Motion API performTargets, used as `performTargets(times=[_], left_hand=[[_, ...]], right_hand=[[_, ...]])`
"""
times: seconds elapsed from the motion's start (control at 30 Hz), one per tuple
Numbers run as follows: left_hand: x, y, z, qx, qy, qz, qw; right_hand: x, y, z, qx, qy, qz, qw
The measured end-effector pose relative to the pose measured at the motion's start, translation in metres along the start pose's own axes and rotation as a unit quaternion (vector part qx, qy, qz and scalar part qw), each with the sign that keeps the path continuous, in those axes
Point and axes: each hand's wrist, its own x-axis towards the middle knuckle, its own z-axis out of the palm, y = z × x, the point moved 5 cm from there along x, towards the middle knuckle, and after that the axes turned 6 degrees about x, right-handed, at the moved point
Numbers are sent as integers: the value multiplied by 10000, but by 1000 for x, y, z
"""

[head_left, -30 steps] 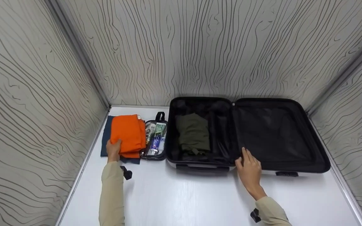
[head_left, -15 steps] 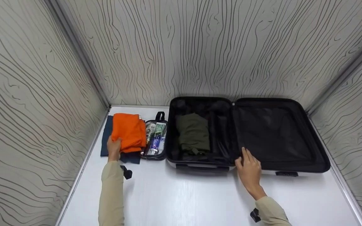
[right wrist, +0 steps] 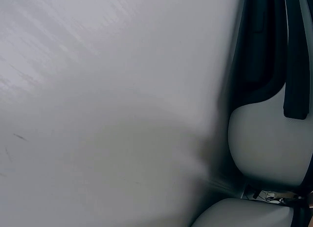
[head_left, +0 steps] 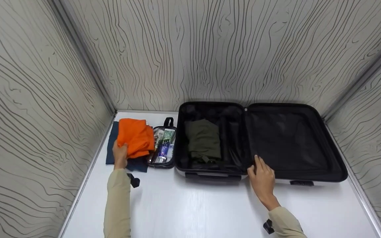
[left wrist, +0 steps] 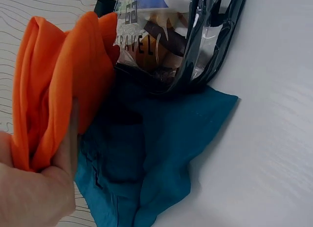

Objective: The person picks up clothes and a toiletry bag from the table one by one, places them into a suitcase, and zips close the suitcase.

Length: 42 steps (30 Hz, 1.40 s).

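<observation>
My left hand [head_left: 120,154] grips the near left edge of a folded orange garment [head_left: 134,135], thumb on one side and fingers on the other in the left wrist view. The garment is lifted, its folds [left wrist: 58,80] bunched above a dark blue cloth [left wrist: 161,139] on the table. A clear toiletry bag [head_left: 163,148] with tubes inside lies just right of them. My right hand [head_left: 263,178] rests on the near rim of an open black-lined suitcase [head_left: 210,171], by the middle where its halves meet. In the right wrist view only the suitcase's grey shell [right wrist: 269,139] and the table show.
A folded dark green garment [head_left: 204,138] lies in the suitcase's left half. The right half [head_left: 289,142] lies flat with its black lining up. Patterned walls [head_left: 210,53] stand behind and on both sides of the white table [head_left: 190,208].
The orange garment has risen off the blue cloth at its near edge, which now shows more. My left hand moved slightly up and away with it. My right hand stays still.
</observation>
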Motion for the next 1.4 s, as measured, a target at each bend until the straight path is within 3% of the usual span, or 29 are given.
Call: performTargets(times=[0.37,0.67,0.87,1.07,1.4], left_hand=[[-3,10,5,-21,9,227,9997],[-6,8,2,30,159,-31,9999],[-7,4,0,-345,338,-165,9987],[-8,4,1,-560,252,-72,9981],[-8,9,6,-599,86,-150,9981]], right_hand=[[0,1,0,-18,41,-27,10000],[1,-1,-2,-21,99,-75,9999],[1,-2,-2,11,21,-30,10000],[0,-2,-1,-53,-132,51,9999],[1,-2,-2,-117,-9,-38,9999]])
